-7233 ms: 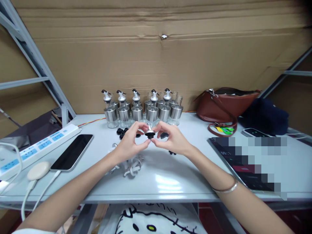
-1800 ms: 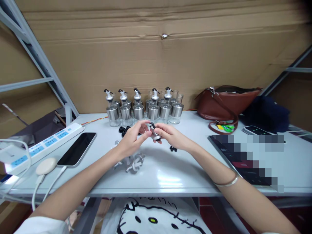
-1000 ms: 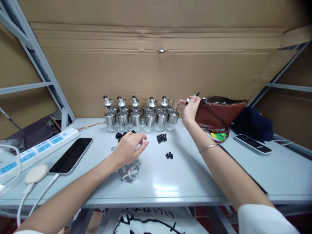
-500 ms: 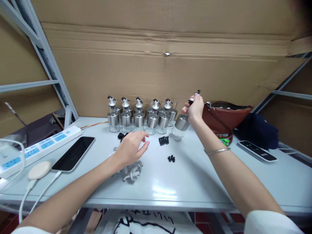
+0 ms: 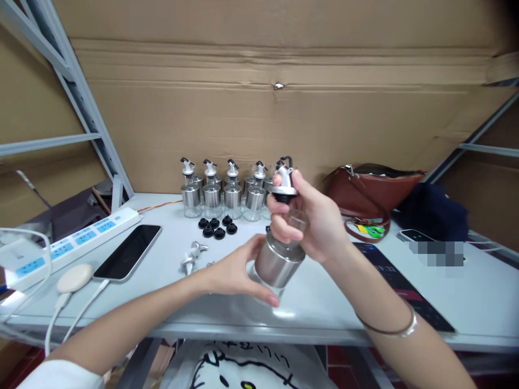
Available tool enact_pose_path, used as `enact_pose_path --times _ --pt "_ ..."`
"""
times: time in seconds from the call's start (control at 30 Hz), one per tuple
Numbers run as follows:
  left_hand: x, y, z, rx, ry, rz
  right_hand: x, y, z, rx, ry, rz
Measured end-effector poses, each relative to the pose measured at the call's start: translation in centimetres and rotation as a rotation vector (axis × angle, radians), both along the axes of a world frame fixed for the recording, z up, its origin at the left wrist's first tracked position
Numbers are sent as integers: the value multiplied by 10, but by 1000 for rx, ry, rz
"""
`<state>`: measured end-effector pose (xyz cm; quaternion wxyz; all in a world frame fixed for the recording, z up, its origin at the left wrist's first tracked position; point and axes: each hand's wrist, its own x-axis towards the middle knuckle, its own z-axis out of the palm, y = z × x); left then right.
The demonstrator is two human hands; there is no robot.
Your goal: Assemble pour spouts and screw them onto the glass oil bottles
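Observation:
In front of me, a glass oil bottle [image 5: 279, 260] with a steel band is held up, tilted. My left hand [image 5: 239, 270] is closed round its lower body, with the thumb across the front. My right hand [image 5: 314, 216] grips the bottle neck and also a silver and black pour spout [image 5: 284, 181]. The spout's black stopper shows beside the neck, apparently outside it. Several black stopper rings [image 5: 219, 233] lie left of the bottle. Silver spout parts [image 5: 193, 256] lie behind my left forearm, partly hidden by it.
Bottles with spouts fitted [image 5: 211, 194] stand in a row at the back, with more bottles behind. A brown bag [image 5: 373, 186], a dark cap [image 5: 433, 210] and a tablet [image 5: 405, 286] are right. A phone [image 5: 128, 253], a power strip [image 5: 75, 243] and cables are left.
My right hand has brought the bottle from the back right towards me and the middle. My left hand has moved right, away from the spout parts, and closed round the bottle.

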<state>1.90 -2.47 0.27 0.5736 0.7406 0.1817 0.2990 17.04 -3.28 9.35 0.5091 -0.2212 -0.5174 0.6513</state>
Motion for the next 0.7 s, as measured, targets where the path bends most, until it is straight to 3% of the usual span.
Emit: enact_pose_path --times 0.13,0.3,0.7 --pt "7 -10 0 -118 82 66 -7 1 -12 -20 56 74" --pt "8 -8 -2 -65 58 158 -11 2 -24 -32 48 40" --pt "6 -4 -4 -17 138 201 -15 5 -36 17 -51 -61"
